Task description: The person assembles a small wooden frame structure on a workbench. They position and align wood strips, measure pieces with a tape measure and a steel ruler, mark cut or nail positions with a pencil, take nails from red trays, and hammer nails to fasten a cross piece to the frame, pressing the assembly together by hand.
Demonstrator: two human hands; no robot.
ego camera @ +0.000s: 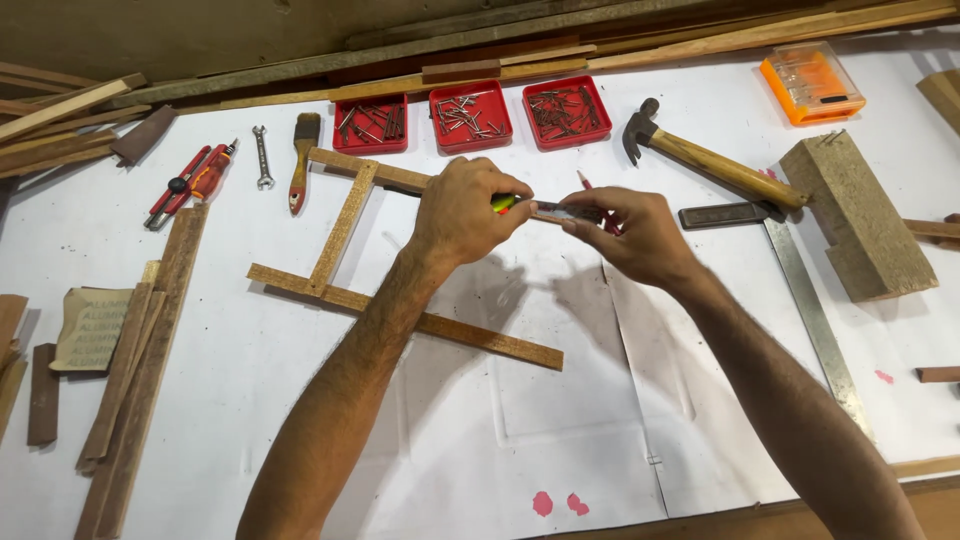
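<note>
Centre of frame: left hand (462, 210) fingers curled around a green-tipped tool (503, 203), right hand (628, 232) fingers pinching a thin wooden strip (570, 212) above the white worktop (250, 330); hammer (700, 160) upper right.

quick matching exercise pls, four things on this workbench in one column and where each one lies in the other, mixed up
Things:
1. hammer
2. paintbrush
3. orange case
4. sandpaper sheet

Places:
A. far left edge, beside wood strips
B. top right corner of the white sheet
C. head by the right red tray, handle toward the wood block
D. between the small wrench and the wooden frame

Pairs: 1-C, 2-D, 3-B, 4-A
</note>
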